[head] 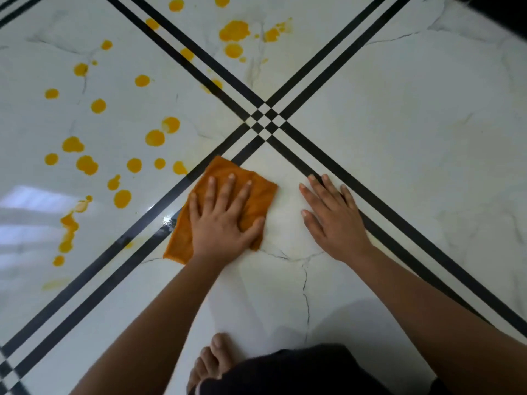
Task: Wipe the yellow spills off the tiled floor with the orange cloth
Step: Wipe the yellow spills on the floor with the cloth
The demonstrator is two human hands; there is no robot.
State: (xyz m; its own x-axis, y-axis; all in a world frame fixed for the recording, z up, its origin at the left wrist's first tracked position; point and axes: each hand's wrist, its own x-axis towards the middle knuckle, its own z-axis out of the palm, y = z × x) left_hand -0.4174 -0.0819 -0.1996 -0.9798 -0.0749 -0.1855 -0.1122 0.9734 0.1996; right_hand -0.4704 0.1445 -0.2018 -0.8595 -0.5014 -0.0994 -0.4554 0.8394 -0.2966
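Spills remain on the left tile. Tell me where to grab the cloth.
Probably its middle, from straight above: the orange cloth lies flat on the floor with no raised edge, and the left hand presses flat on it, so closing that hand bunches fabric.

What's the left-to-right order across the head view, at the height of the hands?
yellow spills → double black stripe → orange cloth with the left hand flat on it → right hand flat on the floor → second double black stripe → bare marble tile
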